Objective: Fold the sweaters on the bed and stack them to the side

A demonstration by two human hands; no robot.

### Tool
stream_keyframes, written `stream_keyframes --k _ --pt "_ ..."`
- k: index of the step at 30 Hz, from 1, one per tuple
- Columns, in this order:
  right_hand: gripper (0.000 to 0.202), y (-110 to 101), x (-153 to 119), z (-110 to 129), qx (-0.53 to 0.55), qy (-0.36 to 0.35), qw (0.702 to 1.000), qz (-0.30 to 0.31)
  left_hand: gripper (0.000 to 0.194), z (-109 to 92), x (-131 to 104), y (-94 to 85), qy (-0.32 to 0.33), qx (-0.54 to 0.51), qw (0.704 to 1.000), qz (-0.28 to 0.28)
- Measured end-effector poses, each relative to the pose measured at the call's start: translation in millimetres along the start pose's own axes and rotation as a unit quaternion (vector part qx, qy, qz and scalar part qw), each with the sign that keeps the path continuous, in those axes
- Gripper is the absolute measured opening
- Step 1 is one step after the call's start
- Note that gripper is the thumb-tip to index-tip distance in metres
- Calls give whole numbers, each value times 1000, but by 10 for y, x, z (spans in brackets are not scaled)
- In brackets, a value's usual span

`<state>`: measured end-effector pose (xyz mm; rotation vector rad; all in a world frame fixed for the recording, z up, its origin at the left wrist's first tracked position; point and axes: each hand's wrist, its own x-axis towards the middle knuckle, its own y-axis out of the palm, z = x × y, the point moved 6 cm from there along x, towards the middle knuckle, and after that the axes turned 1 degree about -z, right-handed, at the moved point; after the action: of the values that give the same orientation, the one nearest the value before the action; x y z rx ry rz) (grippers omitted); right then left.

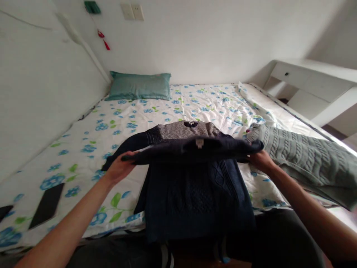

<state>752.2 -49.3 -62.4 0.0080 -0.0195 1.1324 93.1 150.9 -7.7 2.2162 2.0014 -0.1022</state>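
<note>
A dark garment (192, 149) with a pale neck label is stretched sideways between both hands, held above the bed. My left hand (122, 168) is closed on its left end, and my right hand (259, 158) grips its right end. Beneath and behind it, a sweater (174, 131) with a speckled grey yoke and dark sleeves lies on the bed; the held garment hides part of it. Dark navy knit fabric (195, 201) hangs down in front, over the bed's near edge; where one garment ends and the other begins is hard to tell.
The bed has a floral sheet (150, 111). A grey cable-knit garment (306, 156) lies at the right, and a green pillow (139, 86) at the back left. A black phone-like object (47, 204) lies near the left front. A white desk (312, 83) stands beyond the bed's right side.
</note>
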Motion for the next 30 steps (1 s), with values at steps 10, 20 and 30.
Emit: stream_keyframes --k 10,20,30 --pt "47 102 -862 -439 -72 142 977 140 55 630 -1089 -150 -129 31 991 3" --pt "62 209 -966 -759 -207 243 947 38 31 912 -1558 169 -212 -17 973 -86" --pt "52 104 -1163 -472 -101 291 949 62 40 886 -1723 317 -257 -129 952 -109"
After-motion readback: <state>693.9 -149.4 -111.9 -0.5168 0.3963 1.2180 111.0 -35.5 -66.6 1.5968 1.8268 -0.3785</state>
